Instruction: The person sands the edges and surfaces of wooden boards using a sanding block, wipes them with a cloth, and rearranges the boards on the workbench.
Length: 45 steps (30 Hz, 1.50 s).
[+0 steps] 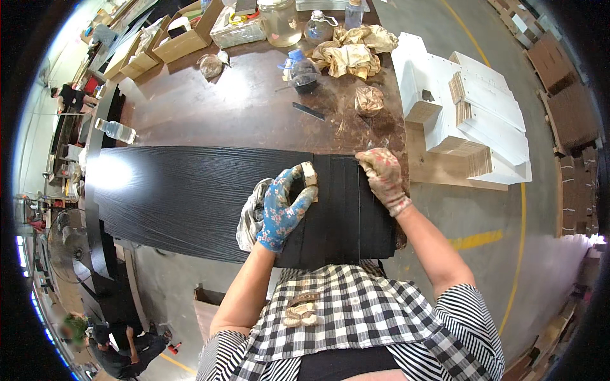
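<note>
My left hand (283, 209), in a blue flowered glove, is curled above a long black wood-grained board (190, 197). A small cream-coloured piece (309, 174) shows at its fingertips; I cannot tell whether it is a held block or the finger covering. A crumpled grey-white rag (253, 216) bunches against that hand's outer side. My right hand (384, 178), in a pale glove with red pattern, is closed at the far edge of narrower black panels (343, 209) at the board's right end. Whatever its fingers pinch is hidden.
The brown worktable (184, 114) carries a dark-bottomed bottle (302, 73), crumpled brown paper (356, 51), a black strip (309, 112) and a clear bottle (115, 131). Cardboard boxes (185, 35) line its back. White panels (483, 108) are stacked at right. Other people work at far left.
</note>
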Motion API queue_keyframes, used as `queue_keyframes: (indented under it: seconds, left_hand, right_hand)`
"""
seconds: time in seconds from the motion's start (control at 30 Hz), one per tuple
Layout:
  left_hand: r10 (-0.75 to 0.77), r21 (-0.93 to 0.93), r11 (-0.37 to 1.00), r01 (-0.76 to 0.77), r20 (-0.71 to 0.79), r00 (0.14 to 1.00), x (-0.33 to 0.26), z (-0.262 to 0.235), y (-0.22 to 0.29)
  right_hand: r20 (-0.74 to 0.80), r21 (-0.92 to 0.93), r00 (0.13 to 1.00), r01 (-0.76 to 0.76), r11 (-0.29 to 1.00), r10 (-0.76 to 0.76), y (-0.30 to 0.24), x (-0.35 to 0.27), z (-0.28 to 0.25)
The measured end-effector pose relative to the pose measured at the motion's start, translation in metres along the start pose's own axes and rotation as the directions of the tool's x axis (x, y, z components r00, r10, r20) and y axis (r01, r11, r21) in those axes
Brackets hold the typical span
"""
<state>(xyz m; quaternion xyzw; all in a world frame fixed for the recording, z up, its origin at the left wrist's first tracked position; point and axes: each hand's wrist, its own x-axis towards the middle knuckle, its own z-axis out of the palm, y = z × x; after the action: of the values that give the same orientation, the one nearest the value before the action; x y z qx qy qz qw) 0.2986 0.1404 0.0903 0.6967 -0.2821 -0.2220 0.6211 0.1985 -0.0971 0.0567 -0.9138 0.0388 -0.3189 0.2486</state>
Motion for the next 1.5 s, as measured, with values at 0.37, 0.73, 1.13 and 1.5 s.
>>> queue_keyframes:
  seconds: [0.37, 0.73, 1.13, 1.5]
  left_hand:
    - [0.03, 0.057, 0.998, -0.03, 0.0, 1.0, -0.001, 0.001, 0.004]
    - [0.018, -0.053, 0.998, -0.02, -0.029, 0.999, 0.005, 0.002, -0.005]
    - [0.073, -0.046, 0.996, -0.076, -0.064, 0.995, 0.002, 0.004, -0.003]
    - [-0.126, -0.602, 0.797, 0.037, -0.106, 0.986, -0.011, -0.014, 0.044]
  right_hand:
    - [-0.023, -0.017, 0.999, -0.023, 1.0, 0.023, -0.005, -0.007, 0.003]
    - [0.223, 0.246, 0.973, 0.009, 0.969, -0.065, -0.058, -0.083, -0.035]
    - [0.091, -0.003, 0.98, 0.176, 0.984, -0.175, -0.036, -0.008, -0.049]
    - [0.113, 0.3, 0.993, -0.059, 0.952, 0.026, -0.086, 0.042, -0.009]
